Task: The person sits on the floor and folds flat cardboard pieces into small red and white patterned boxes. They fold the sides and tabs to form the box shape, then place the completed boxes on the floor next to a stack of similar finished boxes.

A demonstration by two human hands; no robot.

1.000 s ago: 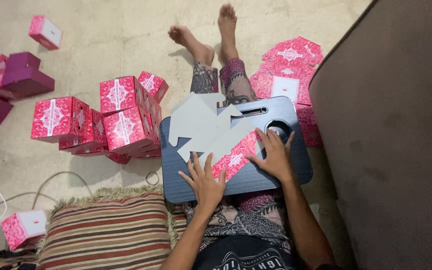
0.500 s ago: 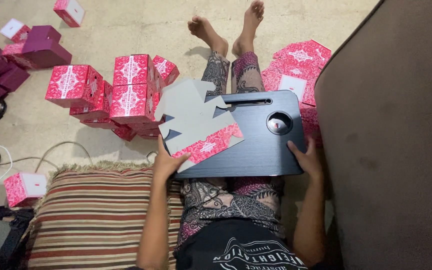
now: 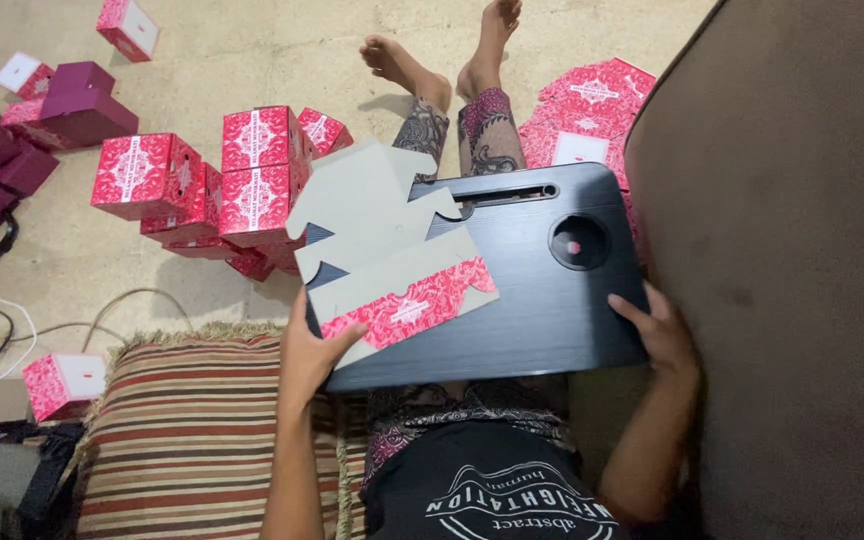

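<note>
Both hands (image 3: 312,355) now gripping lap tray (image 3: 537,300) edges, flat carton (image 3: 392,265) atop.

Left hand (image 3: 310,352) and right hand (image 3: 664,335) gripping black lap tray (image 3: 537,300), flat box blank (image 3: 392,262) on it
</note>
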